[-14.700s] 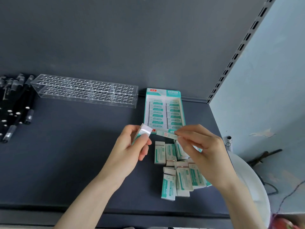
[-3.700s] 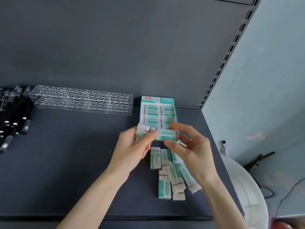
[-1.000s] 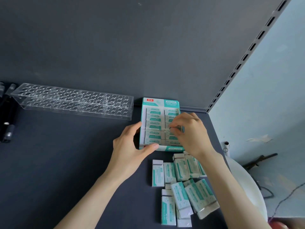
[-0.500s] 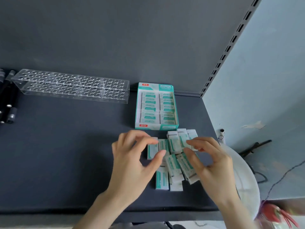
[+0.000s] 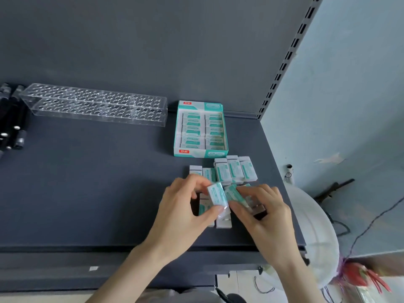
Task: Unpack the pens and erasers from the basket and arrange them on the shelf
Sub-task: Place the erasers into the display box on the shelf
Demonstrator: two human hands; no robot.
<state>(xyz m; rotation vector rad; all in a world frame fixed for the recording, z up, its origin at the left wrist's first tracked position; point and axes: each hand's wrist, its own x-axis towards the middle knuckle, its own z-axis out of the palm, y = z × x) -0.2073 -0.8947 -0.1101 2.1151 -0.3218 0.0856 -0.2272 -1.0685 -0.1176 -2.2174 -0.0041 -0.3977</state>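
Observation:
My left hand (image 5: 183, 213) pinches a white-and-teal wrapped eraser (image 5: 216, 194) between thumb and fingers, lifted just above the pile. My right hand (image 5: 265, 217) grips a second eraser (image 5: 234, 192) right beside it. Under both hands lies a loose pile of erasers (image 5: 235, 170) on the dark shelf (image 5: 98, 193). Behind the pile stands an open teal display box (image 5: 201, 130) filled with two columns of erasers. Black pens (image 5: 11, 125) lie at the far left.
A clear plastic pen rack with many holes (image 5: 94, 106) stands along the back panel. The shelf ends at the slotted upright (image 5: 284, 62) on the right. A white round basket (image 5: 314, 237) sits beyond the right edge, below shelf level.
Both hands have left the display box and come down onto the loose pile. Each has picked up an eraser. The camera has tilted down slightly.

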